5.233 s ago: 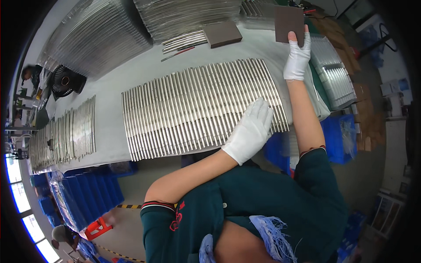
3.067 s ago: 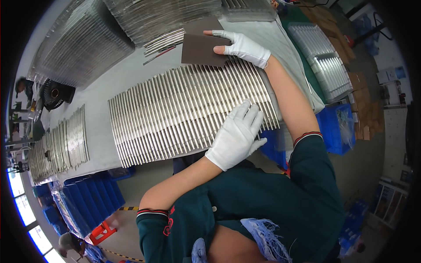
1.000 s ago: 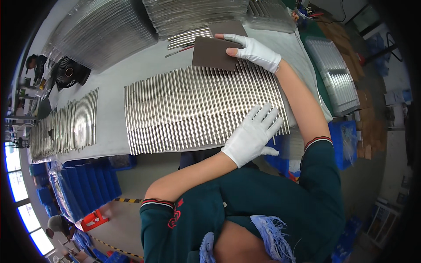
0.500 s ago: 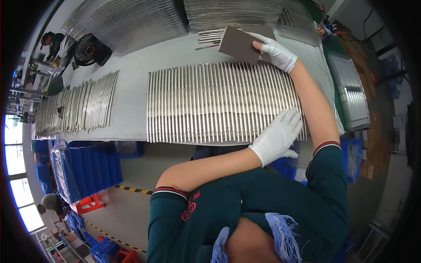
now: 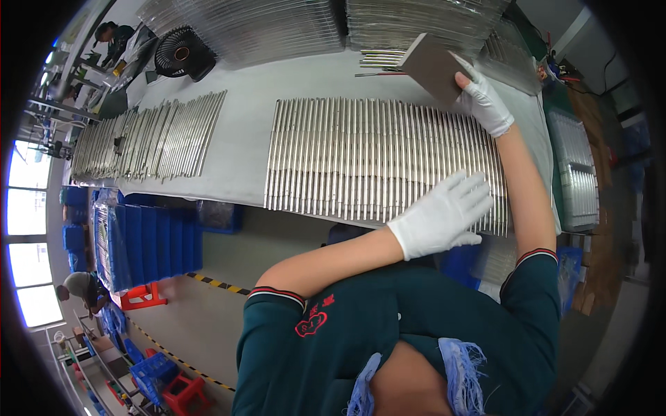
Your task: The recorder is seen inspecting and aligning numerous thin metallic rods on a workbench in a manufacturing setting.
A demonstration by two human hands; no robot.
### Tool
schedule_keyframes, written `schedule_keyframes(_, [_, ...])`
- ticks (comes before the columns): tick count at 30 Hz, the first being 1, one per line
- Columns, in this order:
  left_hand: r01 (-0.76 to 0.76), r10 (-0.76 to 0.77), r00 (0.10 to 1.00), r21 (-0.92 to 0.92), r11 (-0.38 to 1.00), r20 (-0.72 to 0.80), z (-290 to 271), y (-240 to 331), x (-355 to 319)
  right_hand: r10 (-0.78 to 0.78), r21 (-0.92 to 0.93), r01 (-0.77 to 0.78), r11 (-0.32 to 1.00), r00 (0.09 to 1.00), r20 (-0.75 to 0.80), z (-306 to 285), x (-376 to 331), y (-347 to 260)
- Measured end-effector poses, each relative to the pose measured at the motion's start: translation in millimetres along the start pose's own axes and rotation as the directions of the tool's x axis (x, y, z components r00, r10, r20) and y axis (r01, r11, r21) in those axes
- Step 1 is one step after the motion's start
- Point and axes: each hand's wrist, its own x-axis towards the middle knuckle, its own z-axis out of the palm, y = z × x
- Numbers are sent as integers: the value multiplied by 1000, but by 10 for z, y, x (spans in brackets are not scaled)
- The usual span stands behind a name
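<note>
A long row of shiny metal rods (image 5: 333,156) lies side by side on the pale-covered table. My left hand (image 5: 444,215), in a white glove, rests flat over the near ends of the rods toward the row's right side, fingers extended. Beyond the far right end of the row, my right hand (image 5: 488,107), also gloved in white with a bare thumb tip, grips a flat grey-brown rectangular board (image 5: 437,67) with a pale edge. The board is tilted up; its lower edge is near the rods' far ends, and whether it touches them I cannot tell.
A second group of rods (image 5: 156,139) lies to the left, with a small dark piece on it. Stacked clear plastic trays (image 5: 270,31) line the back beside a black fan (image 5: 182,54). More trays (image 5: 577,184) stand at right. Blue bins (image 5: 156,243) sit below the table.
The whole view has shifted, so the table appears farther right. My right hand has tilted the board more upright and moved it rightward. My left hand's fingers have turned and spread slightly.
</note>
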Motion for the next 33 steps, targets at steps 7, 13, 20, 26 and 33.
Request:
schedule_keyframes(7, [647, -512, 760, 544, 535, -401, -1093, -957, -1151, -580, -636, 181, 750, 642, -501, -141, -583, 74])
schedule_keyframes(13, [819, -690, 541, 488, 302, -480, -1146, -1127, -1432, -707, -785, 123, 607, 535, -463, -274, -605, 42])
schedule_keyframes(20, [852, -733, 478, 459, 252, -484, -1106, -1003, -1265, -678, -709, 98, 698, 410, -611, -427, -660, 40])
schedule_keyframes(26, [818, -640, 556, 486, 307, -531, -1051, -1020, -1317, -756, -831, 4, 556, 418, -504, -549, -649, 139])
schedule_keyframes(33, [769, -586, 639, 404, 495, -499, -1149, -891, -1570, -703, -744, 31, 668, 355, -616, -442, -678, 60])
